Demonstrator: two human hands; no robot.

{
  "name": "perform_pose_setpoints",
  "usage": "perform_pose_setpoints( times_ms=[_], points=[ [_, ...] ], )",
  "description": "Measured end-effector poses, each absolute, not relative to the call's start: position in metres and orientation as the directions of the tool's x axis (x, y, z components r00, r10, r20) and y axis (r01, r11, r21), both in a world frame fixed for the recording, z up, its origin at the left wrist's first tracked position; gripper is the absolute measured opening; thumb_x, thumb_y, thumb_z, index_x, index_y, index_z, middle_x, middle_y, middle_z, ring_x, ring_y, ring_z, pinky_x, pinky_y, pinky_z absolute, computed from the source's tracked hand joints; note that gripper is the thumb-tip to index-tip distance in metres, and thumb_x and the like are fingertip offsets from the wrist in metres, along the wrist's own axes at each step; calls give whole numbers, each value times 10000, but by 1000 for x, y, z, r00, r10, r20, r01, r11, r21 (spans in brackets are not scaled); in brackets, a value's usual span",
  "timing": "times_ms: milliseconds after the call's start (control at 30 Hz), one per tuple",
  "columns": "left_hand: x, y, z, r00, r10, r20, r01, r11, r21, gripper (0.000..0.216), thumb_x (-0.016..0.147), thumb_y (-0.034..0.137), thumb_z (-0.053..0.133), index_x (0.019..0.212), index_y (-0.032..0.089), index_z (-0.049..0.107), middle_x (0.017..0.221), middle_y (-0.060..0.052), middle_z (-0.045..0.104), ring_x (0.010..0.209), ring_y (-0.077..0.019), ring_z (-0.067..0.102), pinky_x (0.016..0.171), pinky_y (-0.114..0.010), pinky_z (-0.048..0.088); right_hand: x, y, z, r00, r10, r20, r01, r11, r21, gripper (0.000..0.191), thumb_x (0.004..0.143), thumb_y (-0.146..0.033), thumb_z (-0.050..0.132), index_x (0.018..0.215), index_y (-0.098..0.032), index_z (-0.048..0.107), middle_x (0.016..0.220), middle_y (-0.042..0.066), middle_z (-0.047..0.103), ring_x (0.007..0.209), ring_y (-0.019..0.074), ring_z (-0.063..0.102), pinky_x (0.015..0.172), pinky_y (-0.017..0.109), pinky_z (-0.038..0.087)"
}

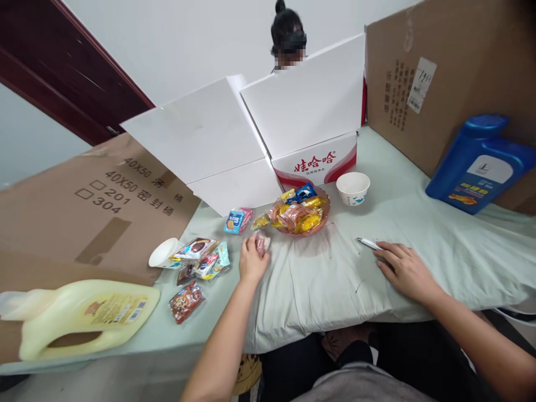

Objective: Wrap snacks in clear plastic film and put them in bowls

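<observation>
My left hand is closed around a small snack in a clear wrapper, just in front of the bowl. To the right, my right hand rests palm down on the cloth with its fingers stretched out. Its fingertips touch the rear end of a white pen-like tool with a dark tip. A pinkish clear bowl holds several wrapped snacks in yellow, orange and blue. Left of it lie a blue snack packet and a pink one behind. Several more packets lie further left, beside a brown one.
A white paper cup stands right of the bowl; another cup lies tipped at left. A yellow jug and a blue bottle flank the table. Cardboard boxes and a white carton border it. A person is behind.
</observation>
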State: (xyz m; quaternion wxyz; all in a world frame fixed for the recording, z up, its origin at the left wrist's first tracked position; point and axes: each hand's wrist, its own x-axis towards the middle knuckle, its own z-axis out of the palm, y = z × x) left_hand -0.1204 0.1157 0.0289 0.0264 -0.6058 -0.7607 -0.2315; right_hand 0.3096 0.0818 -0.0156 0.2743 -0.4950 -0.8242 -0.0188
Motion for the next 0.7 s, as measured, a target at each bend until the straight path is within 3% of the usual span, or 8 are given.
perform_pose_setpoints(
  times_ms=[133, 200, 267, 367, 433, 533, 600, 700],
  points=[
    [-111, 70, 28, -294, 910, 292, 733, 19, 679, 549, 672, 242, 652, 1203, 218, 514, 1186, -98, 550, 1116, -266, 552, 976, -414, 461, 307, 80, -11, -349, 820, 454, 833, 494, -251, 269, 944, -327, 448, 1063, -197, 651, 1219, 107, 630, 1052, 273, 586, 851, 433, 467],
    [-94, 55, 26, -263, 944, 199, 458, -59, 887, 491, 727, 309, 610, 1199, 220, 506, 1149, -85, 584, 1043, -239, 596, 892, -377, 504, 307, 80, -9, -348, 826, 443, 832, 489, -260, 275, 943, -321, 446, 1094, -196, 639, 1226, 110, 626, 1061, 275, 581, 857, 436, 464],
    [-69, 45, 21, -181, 978, 99, 182, -65, 981, 449, 790, 348, 538, 1219, 227, 488, 1124, -78, 609, 960, -213, 631, 802, -344, 531, 306, 79, -8, -342, 832, 438, 831, 485, -272, 280, 942, -308, 441, 1118, -200, 630, 1233, 111, 622, 1070, 276, 577, 868, 441, 460],
    [-30, 39, 8, -109, 992, 65, 89, -56, 994, 439, 833, 361, 501, 1249, 225, 464, 1111, -81, 622, 930, -202, 642, 780, -338, 534, 306, 79, -8, -335, 836, 435, 831, 480, -281, 282, 944, -289, 433, 1136, -201, 619, 1238, 109, 620, 1082, 275, 572, 876, 443, 459],
    [-12, 38, 0, -110, 982, 156, 246, -125, 961, 462, 854, 357, 521, 1286, 213, 443, 1188, -105, 595, 1045, -221, 609, 885, -371, 505, 307, 79, -9, -335, 836, 434, 831, 479, -282, 283, 947, -272, 428, 1144, -188, 613, 1239, 113, 618, 1091, 274, 567, 880, 441, 462],
    [0, 38, -8, -114, 915, 387, 543, -269, 796, 451, 893, 343, 520, 1311, 191, 444, 1301, -141, 518, 1218, -249, 495, 1042, -431, 394, 310, 80, -10, -317, 838, 445, 833, 470, -291, 287, 948, -229, 416, 1147, -165, 612, 1193, 125, 636, 1064, 269, 573, 874, 435, 475],
    [0, 38, -9, -92, 871, 482, 624, -327, 710, 409, 926, 342, 479, 1303, 185, 458, 1307, -148, 498, 1241, -248, 465, 1065, -441, 367, 309, 80, -9, -289, 836, 466, 830, 462, -312, 282, 948, -201, 404, 1122, -167, 623, 1118, 122, 660, 1003, 262, 590, 854, 431, 488],
    [-2, 37, -7, -28, 871, 490, 631, -365, 684, 411, 943, 363, 460, 1314, 188, 446, 1293, -147, 493, 1230, -245, 471, 1050, -433, 387, 295, 72, -1, -236, 816, 528, 774, 487, -406, 267, 948, -171, 397, 1085, -190, 626, 1035, 105, 670, 950, 243, 601, 834, 417, 506]
  ],
)
